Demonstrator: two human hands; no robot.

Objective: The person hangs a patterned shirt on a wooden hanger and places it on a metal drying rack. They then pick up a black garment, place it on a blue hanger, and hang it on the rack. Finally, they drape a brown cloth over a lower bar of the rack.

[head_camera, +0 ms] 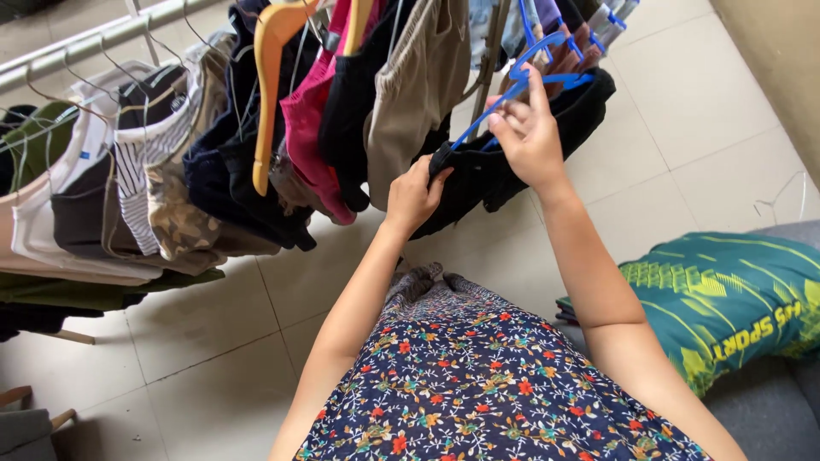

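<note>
My left hand point(416, 196) grips the lower edge of a black garment point(512, 154) that hangs on a blue plastic hanger point(523, 81). My right hand point(528, 137) holds the blue hanger's arm and the cloth at the top of the garment. The garment droops between both hands, in front of a metal rack pole point(487, 68). My floral dress point(478, 376) fills the lower middle of the view.
A clothes rail point(85, 38) at the upper left carries several hung garments, including a pink one point(312, 128), a beige one point(414, 94) and a yellow wooden hanger point(269, 94). A green patterned cloth point(726, 299) lies on a grey seat at right. Pale floor tiles point(683, 111) surround.
</note>
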